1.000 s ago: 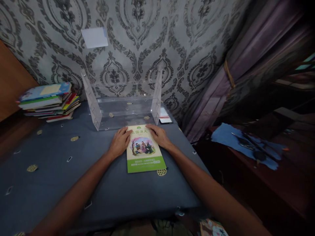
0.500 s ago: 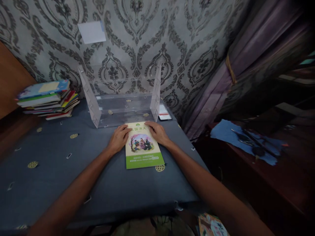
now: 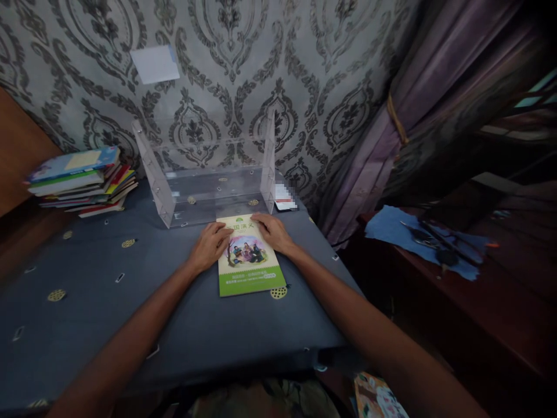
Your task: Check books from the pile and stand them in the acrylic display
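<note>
A paperback book [image 3: 250, 255] with a cream and green cover lies flat on the cloth-covered table, its cover picture facing up. My left hand [image 3: 212, 245] grips its upper left edge, thumb across the cover and fingers along the side. On the opposite edge, near the top right corner, my right hand [image 3: 274, 232] holds it the same way. Just beyond the book stands a clear acrylic rack [image 3: 209, 188] with slanted side panels. Part of the title is covered by my left thumb.
A stack of books [image 3: 82, 180] sits at the table's far left. Right of the rack lies a flat object [image 3: 285, 197], partly blurred out. A blue cloth [image 3: 387, 232] with dark tools rests on a reddish surface at the right. A colourful book [image 3: 376, 397] shows below the table's front edge.
The view has shifted slightly, so most things sit a little further left. Both hands keep their places on the book, which stays flat before the rack.
</note>
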Demonstrator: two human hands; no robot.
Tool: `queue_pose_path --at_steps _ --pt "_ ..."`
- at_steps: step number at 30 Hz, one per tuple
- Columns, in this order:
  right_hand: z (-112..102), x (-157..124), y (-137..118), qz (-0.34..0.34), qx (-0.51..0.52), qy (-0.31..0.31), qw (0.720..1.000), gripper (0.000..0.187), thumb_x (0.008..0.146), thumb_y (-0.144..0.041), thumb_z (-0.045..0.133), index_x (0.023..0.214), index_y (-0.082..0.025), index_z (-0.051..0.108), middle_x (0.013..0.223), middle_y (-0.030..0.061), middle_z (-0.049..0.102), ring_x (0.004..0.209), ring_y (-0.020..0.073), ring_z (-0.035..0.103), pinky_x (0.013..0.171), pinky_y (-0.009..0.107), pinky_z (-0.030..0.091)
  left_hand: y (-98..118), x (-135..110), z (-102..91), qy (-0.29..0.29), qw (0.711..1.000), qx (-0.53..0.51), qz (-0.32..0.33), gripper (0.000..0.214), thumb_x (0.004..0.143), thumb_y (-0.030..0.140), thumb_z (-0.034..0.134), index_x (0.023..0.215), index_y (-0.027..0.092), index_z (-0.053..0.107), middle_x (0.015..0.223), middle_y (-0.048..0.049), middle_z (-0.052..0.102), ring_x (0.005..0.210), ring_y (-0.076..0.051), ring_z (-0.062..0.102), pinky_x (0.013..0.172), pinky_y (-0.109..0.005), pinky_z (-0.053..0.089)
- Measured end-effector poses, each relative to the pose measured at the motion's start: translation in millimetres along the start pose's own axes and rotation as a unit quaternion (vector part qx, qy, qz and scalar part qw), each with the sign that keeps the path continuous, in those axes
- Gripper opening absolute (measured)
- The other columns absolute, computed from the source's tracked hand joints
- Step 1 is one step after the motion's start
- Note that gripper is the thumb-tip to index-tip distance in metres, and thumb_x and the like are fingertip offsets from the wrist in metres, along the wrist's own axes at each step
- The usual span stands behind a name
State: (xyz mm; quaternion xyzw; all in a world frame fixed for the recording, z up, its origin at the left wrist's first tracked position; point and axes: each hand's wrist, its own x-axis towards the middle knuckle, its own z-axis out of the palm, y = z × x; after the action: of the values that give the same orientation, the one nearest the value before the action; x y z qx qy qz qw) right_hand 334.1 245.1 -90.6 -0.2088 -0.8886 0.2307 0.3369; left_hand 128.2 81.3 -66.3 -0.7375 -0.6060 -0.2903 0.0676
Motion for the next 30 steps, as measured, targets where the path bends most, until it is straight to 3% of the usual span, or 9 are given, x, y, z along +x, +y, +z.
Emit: queue_pose_path --at_steps 12,30 --pt "-1.5 0.3 -1.5 -0.008 -0.012 0.001 1.0 0.038 0.087 -0.007 0.049 0.116 -0.02 0.07 0.124 0.0102 0.072 0.122 0.0251 0.064 0.107 0.046 0.049 8.8 2.3 -7.0 -0.058 0.998 0.02 -0.011 0.04 0.103 0.045 0.043 0.124 0.025 0.07 0.124 -0.0122 0.061 0.118 -0.028 0.053 0.1 -0.049 0.048" --pt "-5.5 0.3 -8.7 0.007 -0.01 -0.003 1.0 0.036 0.087 -0.009 0.05 0.114 -0.018 0.071 0.125 0.0107 0.072 0.121 0.0253 0.065 0.108 0.045 0.049 9.7 2.0 -7.7 -0.074 0.997 0.017 -0.013 0.039 0.103 0.044 0.041 0.126 0.028 0.069 0.126 -0.0101 0.06 0.118 -0.026 0.052 0.102 -0.048 0.046"
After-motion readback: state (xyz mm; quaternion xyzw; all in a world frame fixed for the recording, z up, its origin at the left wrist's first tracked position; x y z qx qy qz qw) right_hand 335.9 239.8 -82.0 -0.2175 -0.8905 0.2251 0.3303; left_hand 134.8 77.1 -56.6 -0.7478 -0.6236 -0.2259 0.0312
